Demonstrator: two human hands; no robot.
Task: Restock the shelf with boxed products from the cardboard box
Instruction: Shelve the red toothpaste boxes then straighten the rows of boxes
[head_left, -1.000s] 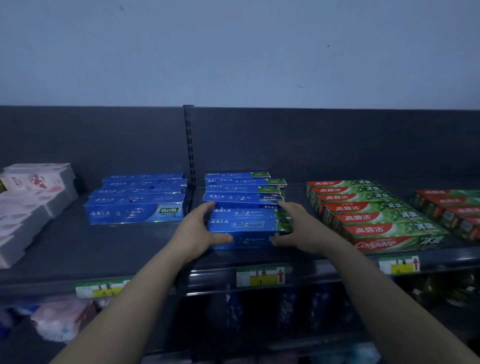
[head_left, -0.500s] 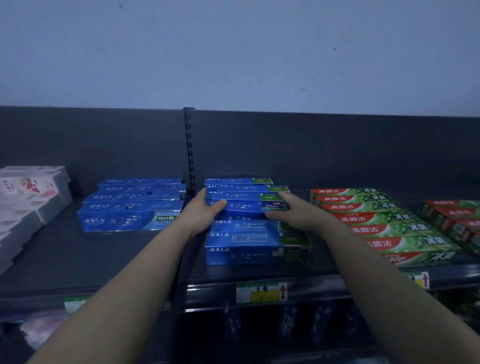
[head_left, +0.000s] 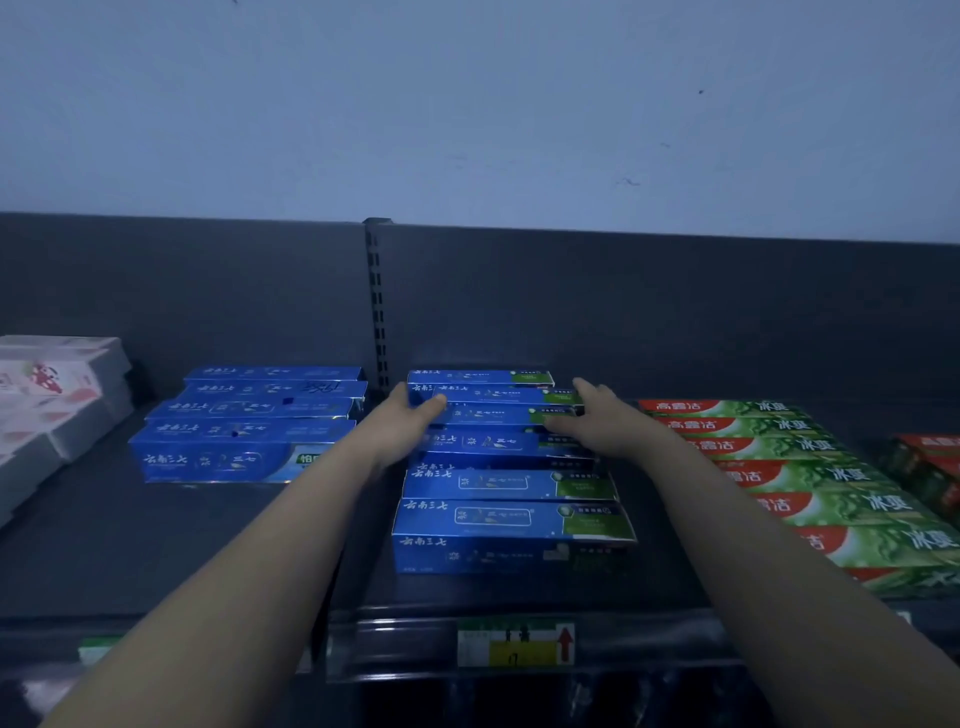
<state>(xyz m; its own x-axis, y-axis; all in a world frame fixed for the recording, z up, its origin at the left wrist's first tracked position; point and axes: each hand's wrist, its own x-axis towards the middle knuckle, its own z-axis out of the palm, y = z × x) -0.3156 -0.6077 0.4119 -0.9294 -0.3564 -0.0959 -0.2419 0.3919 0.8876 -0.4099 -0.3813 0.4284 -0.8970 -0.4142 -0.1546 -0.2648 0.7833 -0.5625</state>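
**A:** Dim pale wall (head_left: 467, 104) over a dark grey metal shelf (head_left: 156, 545). Where's the stock?

**B:** Mid-shelf there is a row of long blue cardboard toothpaste boxes (head_left: 509, 519), running front to back. Each lies flat, with its long axis left to right, parallel to the shelf edge.

**A:** Hands?

**B:** The left hand (head_left: 405, 421) grasps a rear blue box (head_left: 493, 415) at its left end, thumb on top. The right hand (head_left: 602, 421) grasps the right end likewise. The fingers behind it are hidden.

**A:** Anything unclear?

**B:** The white cartons (head_left: 57, 395) are cut off at the left, and the yellow price label (head_left: 514, 642) is too blurred to read.
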